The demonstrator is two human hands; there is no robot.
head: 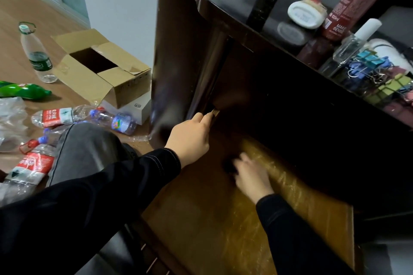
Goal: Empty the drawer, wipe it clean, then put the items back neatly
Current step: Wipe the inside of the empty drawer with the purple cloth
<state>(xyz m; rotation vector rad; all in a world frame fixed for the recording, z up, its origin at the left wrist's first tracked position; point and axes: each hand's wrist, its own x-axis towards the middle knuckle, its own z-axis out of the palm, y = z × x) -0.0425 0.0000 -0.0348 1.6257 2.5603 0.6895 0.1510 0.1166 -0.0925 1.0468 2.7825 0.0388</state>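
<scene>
The drawer (223, 230) is pulled out under the dark desk (223, 6), and its scratched brown wooden bottom lies bare. My left hand (190, 136) grips the drawer's far left corner, fingers curled over the edge. My right hand (251, 176) is inside the drawer, blurred by motion. Its fingers lie stretched over a small dark thing (230, 166), possibly a cloth, and press it on the drawer bottom. The back of the drawer is lost in shadow.
On the desk top stand a white jar (305, 14), a red tube (357, 0), a clear glass bottle (350, 47) and a pile of binder clips (375, 69). On the floor to the left are an open cardboard box (100, 67) and several plastic bottles (36, 53).
</scene>
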